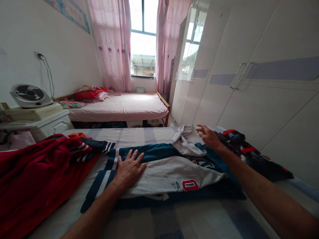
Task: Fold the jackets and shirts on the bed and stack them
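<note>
Left hand (131,169) spread flat on grey-and-teal fabric garment (159,172) — right hand (207,135), fingers parted, near far edge of blue-and-white checked bed (139,134); contact unclear.

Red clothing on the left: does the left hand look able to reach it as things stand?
Probably yes: the left hand is spread open on the grey-and-teal garment, and the red clothing lies mostly uncovered beyond that garment's striped end, with nothing tall between.

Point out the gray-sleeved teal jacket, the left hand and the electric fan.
Gray-sleeved teal jacket (164,172): head view, on the gray sleeve laid across its body.
Left hand (131,168): head view, on the back of the hand.
Electric fan (32,93): head view, on the round black grille.
</note>
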Demonstrator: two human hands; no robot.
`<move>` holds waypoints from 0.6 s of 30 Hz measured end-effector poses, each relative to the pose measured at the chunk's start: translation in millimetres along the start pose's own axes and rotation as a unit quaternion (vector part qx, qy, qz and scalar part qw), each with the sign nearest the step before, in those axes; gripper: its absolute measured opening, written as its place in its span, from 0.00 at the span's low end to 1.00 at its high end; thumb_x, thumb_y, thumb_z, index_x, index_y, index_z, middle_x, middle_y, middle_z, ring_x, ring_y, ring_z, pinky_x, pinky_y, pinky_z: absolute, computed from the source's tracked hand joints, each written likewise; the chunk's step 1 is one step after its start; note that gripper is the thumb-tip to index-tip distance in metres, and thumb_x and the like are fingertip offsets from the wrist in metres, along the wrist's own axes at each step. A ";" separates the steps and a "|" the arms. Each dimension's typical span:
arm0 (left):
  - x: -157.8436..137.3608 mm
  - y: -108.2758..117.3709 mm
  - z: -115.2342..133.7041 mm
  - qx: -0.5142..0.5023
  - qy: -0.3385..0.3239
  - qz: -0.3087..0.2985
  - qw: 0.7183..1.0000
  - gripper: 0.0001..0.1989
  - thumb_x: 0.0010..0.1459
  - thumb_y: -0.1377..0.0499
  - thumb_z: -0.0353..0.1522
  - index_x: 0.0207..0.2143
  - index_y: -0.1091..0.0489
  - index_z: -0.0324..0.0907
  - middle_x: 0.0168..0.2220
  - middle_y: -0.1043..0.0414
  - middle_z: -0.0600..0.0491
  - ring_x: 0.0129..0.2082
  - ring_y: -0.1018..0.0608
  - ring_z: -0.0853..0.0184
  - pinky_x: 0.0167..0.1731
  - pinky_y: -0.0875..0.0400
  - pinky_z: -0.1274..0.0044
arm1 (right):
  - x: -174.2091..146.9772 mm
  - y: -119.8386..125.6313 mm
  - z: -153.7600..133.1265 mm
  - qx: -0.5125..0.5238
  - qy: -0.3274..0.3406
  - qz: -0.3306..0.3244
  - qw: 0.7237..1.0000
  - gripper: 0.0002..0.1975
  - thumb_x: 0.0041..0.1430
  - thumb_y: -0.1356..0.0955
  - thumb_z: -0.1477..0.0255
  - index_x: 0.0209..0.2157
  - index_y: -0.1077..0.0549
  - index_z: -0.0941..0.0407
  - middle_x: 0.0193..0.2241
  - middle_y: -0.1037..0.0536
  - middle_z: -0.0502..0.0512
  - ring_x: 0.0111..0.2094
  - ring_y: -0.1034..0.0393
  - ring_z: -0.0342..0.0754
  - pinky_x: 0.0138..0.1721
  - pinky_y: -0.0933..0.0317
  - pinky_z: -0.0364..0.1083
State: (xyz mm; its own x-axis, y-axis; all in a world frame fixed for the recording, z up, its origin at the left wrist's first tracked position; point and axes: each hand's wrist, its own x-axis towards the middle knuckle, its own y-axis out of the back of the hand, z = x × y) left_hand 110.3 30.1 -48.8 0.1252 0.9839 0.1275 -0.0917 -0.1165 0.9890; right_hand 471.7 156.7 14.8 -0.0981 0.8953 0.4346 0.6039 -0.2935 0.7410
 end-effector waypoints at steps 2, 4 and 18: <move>0.2 -0.8 -0.1 0.002 0.000 0.006 1.000 0.26 0.62 0.55 0.44 0.59 0.41 0.47 0.63 0.46 0.45 0.64 0.46 0.49 0.53 0.52 0.45 | -21.5 5.5 12.7 -0.012 0.011 -0.055 0.998 0.24 0.49 0.39 0.79 0.48 0.28 0.55 0.45 0.23 0.57 0.47 0.28 0.52 0.51 0.38 0.52; 1.0 1.5 -0.8 -0.004 0.002 0.004 1.000 0.25 0.62 0.54 0.43 0.58 0.39 0.46 0.63 0.45 0.45 0.64 0.46 0.50 0.53 0.50 0.46 | -40.6 9.6 23.9 -0.026 0.042 -0.113 0.992 0.26 0.44 0.39 0.82 0.45 0.25 0.55 0.47 0.24 0.55 0.50 0.31 0.52 0.55 0.41 0.52; -15.8 13.9 -33.5 0.017 0.110 -0.017 0.994 0.26 0.63 0.56 0.41 0.61 0.43 0.44 0.65 0.49 0.44 0.64 0.45 0.56 0.56 0.45 0.57 | -29.8 -10.8 44.7 -0.120 0.095 -0.165 0.974 0.18 0.50 0.38 0.82 0.39 0.24 0.53 0.47 0.25 0.54 0.48 0.31 0.48 0.49 0.39 0.45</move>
State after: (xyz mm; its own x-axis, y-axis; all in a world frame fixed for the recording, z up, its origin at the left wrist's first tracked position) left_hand 73.9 17.4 -39.6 -0.0917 0.9927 0.0779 -0.0567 -0.0833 0.9949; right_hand 503.4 148.2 -29.0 -0.4139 0.8828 0.2221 0.3149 -0.0901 0.9448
